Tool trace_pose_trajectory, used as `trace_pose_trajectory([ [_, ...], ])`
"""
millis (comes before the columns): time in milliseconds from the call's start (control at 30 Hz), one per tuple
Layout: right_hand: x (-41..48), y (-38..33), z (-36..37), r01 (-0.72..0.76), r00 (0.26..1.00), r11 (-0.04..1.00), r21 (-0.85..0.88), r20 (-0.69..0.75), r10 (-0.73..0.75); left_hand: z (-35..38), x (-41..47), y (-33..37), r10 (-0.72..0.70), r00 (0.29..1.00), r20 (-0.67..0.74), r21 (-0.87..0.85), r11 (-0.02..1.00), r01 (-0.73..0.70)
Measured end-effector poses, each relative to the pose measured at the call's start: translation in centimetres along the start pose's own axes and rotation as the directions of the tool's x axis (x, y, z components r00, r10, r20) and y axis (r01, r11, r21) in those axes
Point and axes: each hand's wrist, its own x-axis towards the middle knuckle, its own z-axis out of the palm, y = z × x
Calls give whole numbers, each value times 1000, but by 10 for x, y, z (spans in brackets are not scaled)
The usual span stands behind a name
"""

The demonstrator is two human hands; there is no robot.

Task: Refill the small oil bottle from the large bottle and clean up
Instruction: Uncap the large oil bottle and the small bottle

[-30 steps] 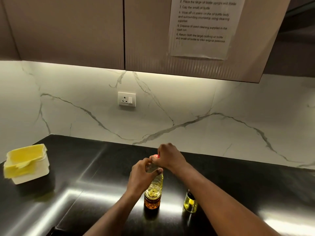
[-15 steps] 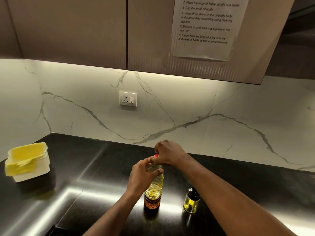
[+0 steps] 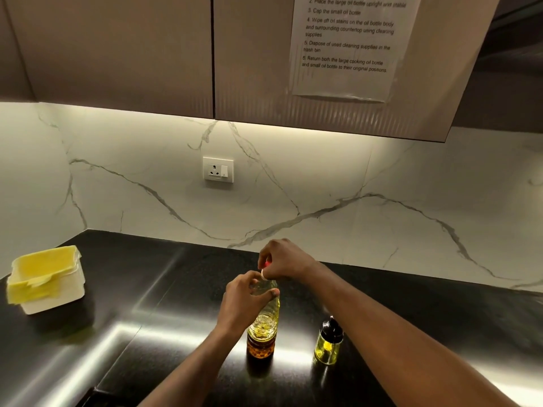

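The large clear oil bottle [image 3: 263,324] stands upright on the black countertop [image 3: 164,289], partly filled with yellow oil. My left hand [image 3: 242,301] grips its neck and shoulder. My right hand [image 3: 283,261] pinches the red cap [image 3: 266,264], which sits just above the bottle's mouth. The small oil bottle [image 3: 327,342], with a black top and yellow oil inside, stands to the right of the large one, untouched.
A white tub holding yellow cloths [image 3: 44,279] sits at the counter's left. A wall socket [image 3: 218,169] is on the marble backsplash, and an instruction sheet [image 3: 346,45] hangs on the upper cabinet.
My right hand has lifted slightly with the red cap, so a gap shows above the bottle's mouth. The left hand keeps its hold on the neck.
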Motion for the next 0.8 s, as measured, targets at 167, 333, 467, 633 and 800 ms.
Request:
trace_pose_trajectory([
  [167,-9,15,-7,44,984,999,27,-174,-39,1,-5,5,31,998,-60,90,996,-25],
  [333,-35,48,-15,6,908,984,178,-412,69,10,-9,45,350,912,-213,199,930,-310],
  [467,-74,83,-17,-59,812,954,295,-542,217,40,-24,84,472,872,-129,179,876,-448],
  [633,-132,130,-1,-185,722,876,445,-544,428,97,-51,102,481,874,72,110,867,-486],
  [800,-181,177,35,-346,695,825,446,-469,545,145,-81,92,407,863,299,97,887,-452],
])
